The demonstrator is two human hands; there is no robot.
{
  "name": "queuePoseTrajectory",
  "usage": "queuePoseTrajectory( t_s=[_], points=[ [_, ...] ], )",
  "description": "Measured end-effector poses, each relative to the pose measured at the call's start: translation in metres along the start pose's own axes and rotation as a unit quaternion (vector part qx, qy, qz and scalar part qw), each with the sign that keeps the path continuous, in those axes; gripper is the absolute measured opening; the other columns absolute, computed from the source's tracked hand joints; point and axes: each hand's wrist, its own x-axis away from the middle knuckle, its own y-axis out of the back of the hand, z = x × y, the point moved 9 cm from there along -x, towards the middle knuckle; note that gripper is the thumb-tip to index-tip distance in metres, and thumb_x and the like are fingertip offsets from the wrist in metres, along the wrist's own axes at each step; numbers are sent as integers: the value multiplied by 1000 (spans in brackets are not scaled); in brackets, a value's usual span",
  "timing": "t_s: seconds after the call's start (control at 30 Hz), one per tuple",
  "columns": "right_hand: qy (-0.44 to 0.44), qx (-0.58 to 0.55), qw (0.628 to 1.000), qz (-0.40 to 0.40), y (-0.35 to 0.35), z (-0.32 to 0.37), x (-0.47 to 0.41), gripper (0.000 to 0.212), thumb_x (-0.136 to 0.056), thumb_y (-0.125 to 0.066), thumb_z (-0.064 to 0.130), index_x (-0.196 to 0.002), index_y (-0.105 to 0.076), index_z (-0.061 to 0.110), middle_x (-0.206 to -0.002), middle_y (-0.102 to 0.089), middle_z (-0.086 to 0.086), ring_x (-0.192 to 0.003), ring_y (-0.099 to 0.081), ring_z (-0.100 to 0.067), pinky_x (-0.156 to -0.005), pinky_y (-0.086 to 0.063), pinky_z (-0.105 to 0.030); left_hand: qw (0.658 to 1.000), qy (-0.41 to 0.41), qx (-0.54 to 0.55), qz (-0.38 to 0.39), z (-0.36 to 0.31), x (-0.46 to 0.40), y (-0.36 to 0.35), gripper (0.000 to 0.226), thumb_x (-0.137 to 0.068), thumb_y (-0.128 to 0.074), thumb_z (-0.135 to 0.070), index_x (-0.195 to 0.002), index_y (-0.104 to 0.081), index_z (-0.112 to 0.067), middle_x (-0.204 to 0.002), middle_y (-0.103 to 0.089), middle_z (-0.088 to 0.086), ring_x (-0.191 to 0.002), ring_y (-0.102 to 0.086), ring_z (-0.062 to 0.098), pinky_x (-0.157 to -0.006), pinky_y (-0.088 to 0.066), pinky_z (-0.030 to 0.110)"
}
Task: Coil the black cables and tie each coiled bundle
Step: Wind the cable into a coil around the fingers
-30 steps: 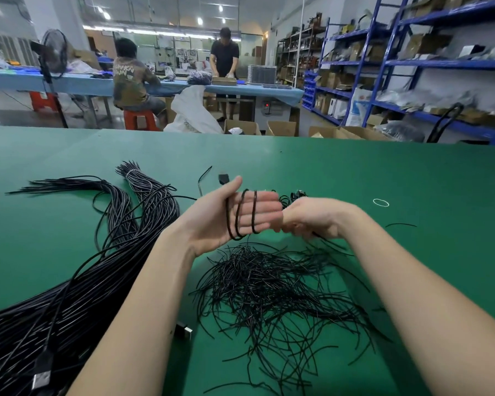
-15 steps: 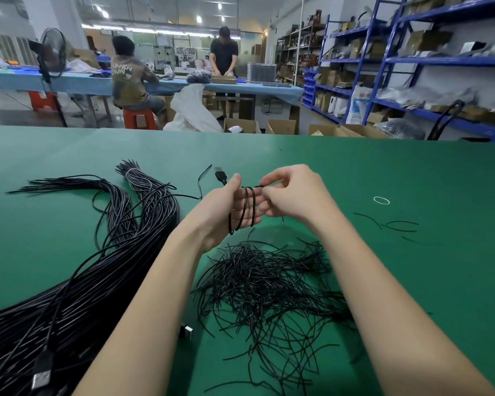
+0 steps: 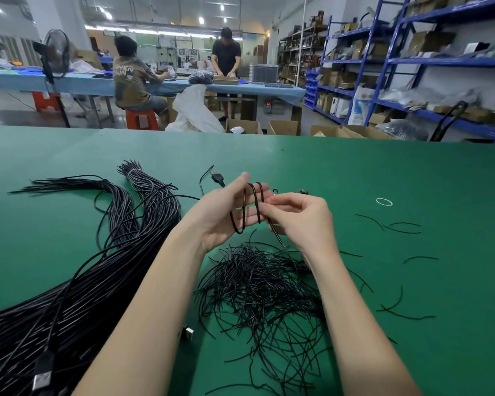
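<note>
**Q:** While the head view looks down at the middle of the frame, which step is in hand?

**A:** Coiling, I judge. The left hand (image 3: 226, 212) is held up with straight fingers, and a black cable (image 3: 253, 205) runs round them in about three loops. Its grip is spread, a former rather than a clamp. The right hand (image 3: 300, 221) is just beside it, its fingertips (image 3: 266, 208) pinching the same cable's tail, whose bare end (image 3: 280, 243) points down toward the lower centre.

**Q:** Where are the other cables?

**A:** A long cable bundle (image 3: 77, 292) sweeps from the lower left up to the centre left of the green surface (image 3: 412, 281). A heap of thin black ties (image 3: 257, 287) lies below the hands, with strays to the right. A small white ring (image 3: 384, 201) lies at right of centre.

**Q:** What does the next move call for?

**A:** Probably laying the short tail onto the loops, then holding the coil flat while one tie is picked from the heap. The loops look loose, so they could slip off the fingers.
</note>
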Motion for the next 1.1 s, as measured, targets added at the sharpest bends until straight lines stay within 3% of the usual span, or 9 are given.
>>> queuePoseTrajectory(
  t_s=[0.1, 0.2, 0.27, 0.37, 0.63, 0.87, 0.97, 1.1],
  points=[
    [76, 75, 994, -16, 0, 8, 4, 13, -76, -87, 24, -72, -78, 33, -69, -74, 17, -65, -70, -1, -72, -59, -27, 999, -22, -17, -39, 4, -1, 4, 20, -92, -69, -17, -106, -72, -3, -100, -76, 8, -84, -71, 18, -86, -57, 28],
    [119, 127, 984, 45, -7, 15, 7, 19, -80, -85, 20, -82, -80, 38, -76, -73, 28, -65, -68, 6, -63, -48, -6, 998, -32, -1, -61, 5, 0, 10, 9, -88, -71, -8, -97, -74, -7, -92, -77, 7, -72, -72, 13, -72, -57, 22],
    [117, 123, 982, 79, -9, 15, 8, 25, -81, -84, 15, -87, -79, 39, -81, -75, 25, -69, -72, 1, -69, -54, -11, 997, -32, 29, -59, 4, 0, 11, 9, -89, -69, -7, -97, -73, -5, -92, -77, 8, -73, -73, 15, -71, -60, 25],
    [132, 99, 984, 59, -6, 18, 10, 31, -79, -84, 8, -77, -76, 38, -76, -76, 18, -69, -73, -2, -75, -60, -20, 997, -38, 57, -45, 2, 0, 6, 9, -90, -67, -7, -96, -72, -2, -90, -77, 10, -72, -74, 15, -67, -61, 23],
    [176, 49, 983, 5, -3, 21, 14, 25, -77, -85, 5, -78, -77, 29, -76, -76, 19, -69, -70, 3, -71, -50, -8, 996, -57, 37, -53, -2, 0, 8, 16, -94, -65, -19, -97, -72, -4, -90, -77, 7, -75, -74, 14, -85, -56, 30],
    [170, 76, 982, 3, -4, 16, 13, 16, -78, -86, 17, -73, -75, 27, -72, -73, 16, -64, -65, -8, -66, -51, -14, 996, -48, -46, -58, -5, 5, 10, 24, -97, -62, -29, -111, -73, -13, -106, -77, 2, -80, -69, 18, -88, -55, 32],
    [164, 73, 984, 7, -4, 14, 11, 16, -80, -85, 19, -72, -74, 29, -72, -73, 14, -66, -68, -14, -65, -53, -17, 997, -43, -44, -50, -5, 7, 7, 25, -97, -62, -30, -113, -73, -14, -106, -77, 2, -78, -69, 17, -85, -56, 30],
    [140, 94, 985, 44, -6, 9, 8, 13, -82, -84, 23, -76, -75, 30, -74, -75, 14, -66, -70, -13, -68, -56, -21, 997, -44, -43, -41, -5, 7, 5, 21, -94, -66, -24, -108, -75, -12, -101, -77, 5, -70, -67, 15, -66, -58, 22]
  ],
)
